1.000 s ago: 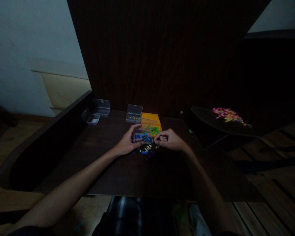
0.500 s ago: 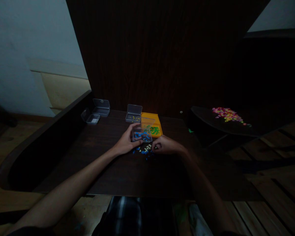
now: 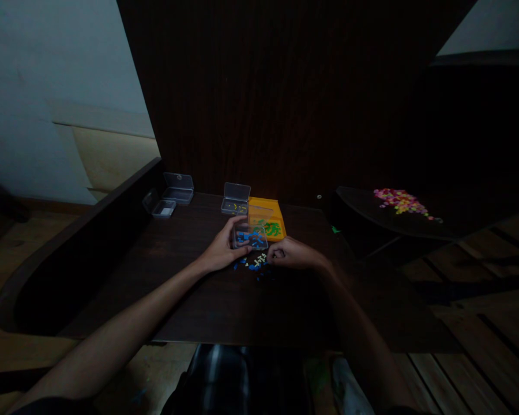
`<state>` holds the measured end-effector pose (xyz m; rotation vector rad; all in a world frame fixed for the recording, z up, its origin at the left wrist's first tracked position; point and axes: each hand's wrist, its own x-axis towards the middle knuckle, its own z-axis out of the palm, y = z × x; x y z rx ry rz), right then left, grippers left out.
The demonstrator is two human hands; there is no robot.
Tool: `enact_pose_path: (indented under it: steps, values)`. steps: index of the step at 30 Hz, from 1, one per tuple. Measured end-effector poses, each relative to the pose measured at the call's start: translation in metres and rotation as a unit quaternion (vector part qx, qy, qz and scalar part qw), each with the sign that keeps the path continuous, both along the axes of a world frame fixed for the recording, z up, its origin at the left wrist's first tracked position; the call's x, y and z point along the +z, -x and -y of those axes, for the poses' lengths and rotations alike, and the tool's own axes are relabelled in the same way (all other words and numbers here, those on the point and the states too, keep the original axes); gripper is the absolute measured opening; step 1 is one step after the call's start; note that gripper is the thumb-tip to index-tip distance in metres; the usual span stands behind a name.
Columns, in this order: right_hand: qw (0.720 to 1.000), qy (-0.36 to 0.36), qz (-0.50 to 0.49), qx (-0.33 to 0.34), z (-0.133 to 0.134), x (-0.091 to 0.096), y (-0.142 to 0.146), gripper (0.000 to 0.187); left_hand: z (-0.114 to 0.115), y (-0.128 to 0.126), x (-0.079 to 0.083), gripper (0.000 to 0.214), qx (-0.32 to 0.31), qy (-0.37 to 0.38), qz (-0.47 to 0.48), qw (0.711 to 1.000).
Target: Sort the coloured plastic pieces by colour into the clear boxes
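My left hand (image 3: 222, 250) grips a small clear plastic box (image 3: 249, 237) holding blue beads, on the dark wooden table (image 3: 190, 300). My right hand (image 3: 294, 254) rests just right of the box with its fingers curled in a pinch over a scatter of small blue and pale beads (image 3: 254, 264) lying on the table in front of the box. What the pinch holds is too small to see. An orange tray (image 3: 266, 218) with green beads sits directly behind the clear box.
Two more open clear boxes stand at the back: one with yellow beads (image 3: 236, 200) and one at the far left (image 3: 171, 195). A heap of pink and yellow beads (image 3: 399, 202) lies on a dark surface to the right. A raised rail (image 3: 82, 230) borders the table's left side.
My right hand has dropped from beside the clear box down to the loose beads on the table. The left hand and the box have stayed put.
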<state>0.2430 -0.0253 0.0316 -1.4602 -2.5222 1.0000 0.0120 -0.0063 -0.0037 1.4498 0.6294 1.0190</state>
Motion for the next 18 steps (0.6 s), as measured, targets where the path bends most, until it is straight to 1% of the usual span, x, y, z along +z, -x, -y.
enact_pose_path:
  steps: [4, 6, 9, 11, 13, 15, 18]
  values:
    - [0.998, 0.034, -0.062, 0.001, 0.003, 0.009, -0.004, 0.024, 0.0, 0.001, 0.001, 0.071, 0.001, 0.004, -0.004, 1.0]
    - [0.994, 0.028, -0.104, -0.007, 0.004, 0.013, -0.006, 0.03, 0.0, 0.001, 0.0, 0.072, -0.008, 0.004, -0.003, 1.0]
    - [0.987, -0.018, -0.15, -0.054, 0.004, 0.014, -0.005, 0.035, 0.0, 0.0, -0.001, 0.073, -0.023, 0.007, 0.002, 1.0]
    - [0.98, -0.064, -0.165, -0.088, 0.003, 0.009, -0.002, 0.035, 0.001, 0.0, -0.001, 0.073, -0.03, 0.009, 0.003, 1.0]
    - [0.975, -0.106, -0.163, -0.105, 0.001, 0.002, 0.002, 0.032, 0.003, -0.001, -0.001, 0.073, -0.044, 0.009, 0.003, 0.999]
    - [0.975, -0.13, -0.147, -0.1, -0.001, -0.004, 0.008, 0.028, 0.005, -0.002, -0.001, 0.073, -0.065, 0.007, 0.004, 0.998]
    - [0.978, -0.15, -0.122, -0.075, -0.001, -0.009, 0.015, 0.024, 0.007, -0.002, 0.0, 0.073, -0.089, 0.006, 0.002, 0.996]
